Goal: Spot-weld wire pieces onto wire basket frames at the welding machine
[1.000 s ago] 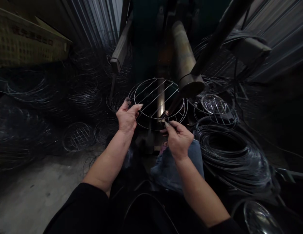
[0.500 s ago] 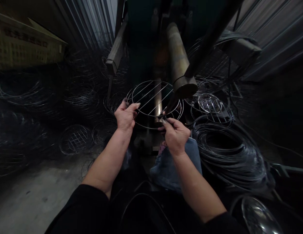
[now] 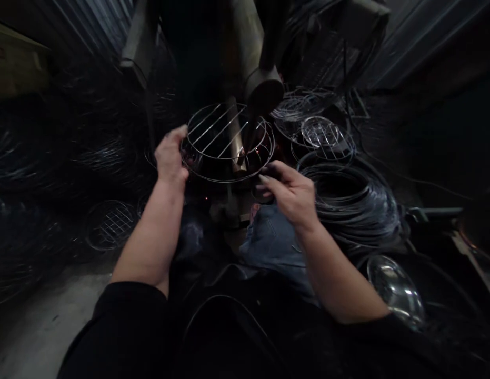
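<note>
A round wire rack is held at upper centre of the frame, cross wires already in place across its ring, its rim gripped by the left hand, the right hand open just beside it, holding nothing

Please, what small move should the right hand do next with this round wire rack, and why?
Probably the right hand should take the rim of the round silver wire rack. It looks empty and sits apart from the rack, so only the left hand is holding it, just below the dark cylindrical metal electrode.
</note>
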The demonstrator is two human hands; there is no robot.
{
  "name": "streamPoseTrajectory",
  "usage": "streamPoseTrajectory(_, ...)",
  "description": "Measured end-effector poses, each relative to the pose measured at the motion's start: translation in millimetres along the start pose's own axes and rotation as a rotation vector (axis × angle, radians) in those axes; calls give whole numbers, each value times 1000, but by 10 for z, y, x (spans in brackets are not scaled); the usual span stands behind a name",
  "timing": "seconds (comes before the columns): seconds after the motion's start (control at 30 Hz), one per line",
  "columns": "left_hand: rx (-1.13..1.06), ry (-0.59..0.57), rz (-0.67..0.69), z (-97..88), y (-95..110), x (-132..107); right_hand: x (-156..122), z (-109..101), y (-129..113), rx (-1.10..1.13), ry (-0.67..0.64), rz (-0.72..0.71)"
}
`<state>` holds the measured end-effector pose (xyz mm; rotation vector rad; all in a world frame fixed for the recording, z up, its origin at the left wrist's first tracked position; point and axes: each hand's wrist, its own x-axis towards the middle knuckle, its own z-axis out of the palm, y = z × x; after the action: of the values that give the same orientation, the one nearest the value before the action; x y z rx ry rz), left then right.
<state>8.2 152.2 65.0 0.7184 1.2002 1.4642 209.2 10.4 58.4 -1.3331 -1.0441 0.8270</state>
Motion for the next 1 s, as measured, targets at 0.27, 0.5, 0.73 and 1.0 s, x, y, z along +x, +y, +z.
streamPoseTrajectory(0.27, 249, -225, -209, 7, 135, 477, -1023, -1193, 405, -632, -68, 83)
streamPoseTrajectory(0.5, 142, -51, -192, -204, 174, 100, -1178, -1117, 723, -997, -157, 126)
streamPoseTrajectory(0.73, 38, 69, -80, -226, 106, 22, -1166, -1229, 505, -1109, -217, 120)
streamPoseTrajectory(1.0, -200, 145, -55, -260, -59, -342, -866, -1129, 248, -624, -178, 83)
